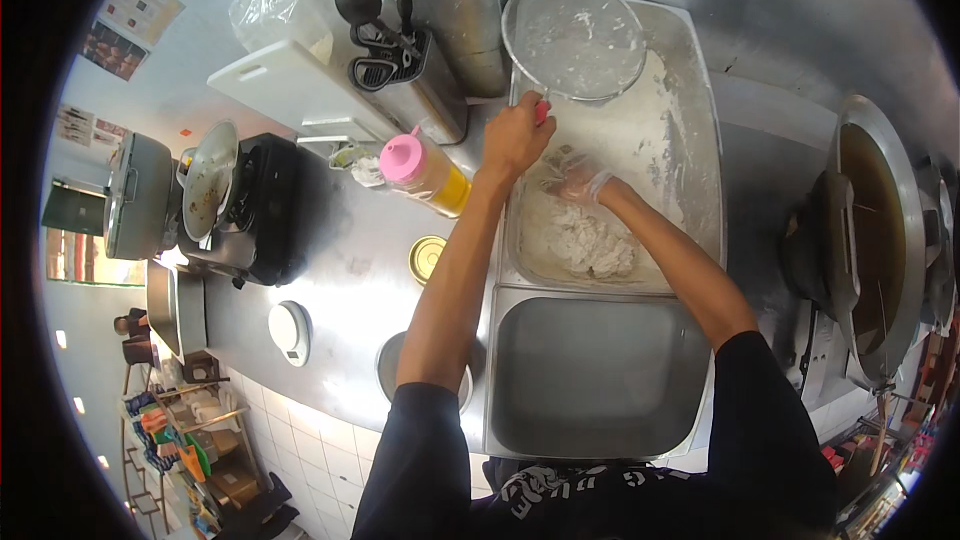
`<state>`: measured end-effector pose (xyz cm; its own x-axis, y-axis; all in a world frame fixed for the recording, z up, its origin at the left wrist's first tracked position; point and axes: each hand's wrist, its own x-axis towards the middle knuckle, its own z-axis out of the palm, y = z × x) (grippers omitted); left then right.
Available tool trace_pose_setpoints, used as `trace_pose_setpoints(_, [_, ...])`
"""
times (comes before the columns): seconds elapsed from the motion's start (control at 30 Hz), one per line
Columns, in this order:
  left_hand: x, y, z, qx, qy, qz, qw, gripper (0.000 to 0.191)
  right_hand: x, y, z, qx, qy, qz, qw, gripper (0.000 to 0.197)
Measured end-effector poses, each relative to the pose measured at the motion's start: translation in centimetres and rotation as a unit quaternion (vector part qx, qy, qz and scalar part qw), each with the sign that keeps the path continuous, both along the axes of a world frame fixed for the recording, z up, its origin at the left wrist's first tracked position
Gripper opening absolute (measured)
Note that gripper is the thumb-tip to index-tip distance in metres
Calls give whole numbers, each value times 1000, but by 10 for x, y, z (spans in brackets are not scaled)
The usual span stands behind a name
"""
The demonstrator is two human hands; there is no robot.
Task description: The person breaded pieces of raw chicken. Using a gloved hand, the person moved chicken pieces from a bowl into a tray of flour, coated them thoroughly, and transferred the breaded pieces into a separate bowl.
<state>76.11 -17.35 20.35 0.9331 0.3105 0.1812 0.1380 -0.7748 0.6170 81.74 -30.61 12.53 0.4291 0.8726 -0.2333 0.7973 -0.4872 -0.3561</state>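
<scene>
My left hand [517, 133] grips the red handle [541, 111] of a round wire-mesh strainer [574, 37]. White powder clings to the mesh, which is over the far end of a metal tray [716, 165] of white flour [607, 116]. My right hand [581, 180], in a clear plastic glove, is down in that tray at its left side. Its fingers are among floury lumps, and whether they hold any is hidden. Just nearer to me lies a heap of flour-coated pieces [592, 244].
A second, deep metal pan [600, 375] adjoins the tray on my side. At right stands a large wok of brown liquid [870, 232]. Leftward are a pink-capped bottle of yellow liquid [427, 172], a tin [429, 259], a kitchen scale [289, 333] and a utensil holder [435, 90].
</scene>
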Motion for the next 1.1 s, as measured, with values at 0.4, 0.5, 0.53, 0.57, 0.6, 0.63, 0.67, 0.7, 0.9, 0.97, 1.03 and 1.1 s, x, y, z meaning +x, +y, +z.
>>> trace_pose_setpoints(0.4, [4, 3, -8, -12, -22, -1, 1000, 29, -16, -32, -41, 31, 324, 105, 940, 54])
trace_pose_setpoints(0.5, [0, 9, -12, -20, -9, 2, 1000, 28, -16, -35, 63, -60, 383, 81, 918, 57])
trace_pose_setpoints(0.53, [1, 8, -11, -27, -22, -5, 999, 27, -11, -41, 69, -64, 380, 79, 919, 57])
trace_pose_setpoints(0.57, [1, 8, -11, -34, -35, -11, 999, 27, -4, -49, 74, -63, 369, 70, 925, 59])
trace_pose_setpoints(0.6, [2, 8, -11, -36, -38, -12, 999, 27, -2, -52, 80, -58, 359, 61, 930, 63])
trace_pose_setpoints(0.63, [2, 9, -12, -33, -30, -22, 999, 28, -6, -53, 84, -60, 357, 61, 930, 63])
trace_pose_setpoints(0.67, [2, 10, -13, -29, -21, -30, 999, 28, -15, -54, 87, -100, 210, 155, 960, 66])
trace_pose_setpoints(0.7, [4, 9, -10, -29, -25, -33, 999, 28, -25, -56, 91, -136, 56, 240, 959, 71])
trace_pose_setpoints(0.9, [3, 6, -8, -55, -11, -61, 997, 30, -38, -71, 23, -257, -91, 264, 925, 84])
trace_pose_setpoints(0.97, [2, 8, -13, -95, -57, -48, 993, 30, -31, -71, 10, -207, -74, 254, 942, 84])
trace_pose_setpoints(1.03, [1, 9, -15, -103, -65, -47, 991, 27, -25, -68, 6, -136, -16, 185, 973, 79])
trace_pose_setpoints(1.1, [1, 8, -14, -108, -76, -49, 990, 25, -18, -64, 6, -62, 40, 111, 991, 74])
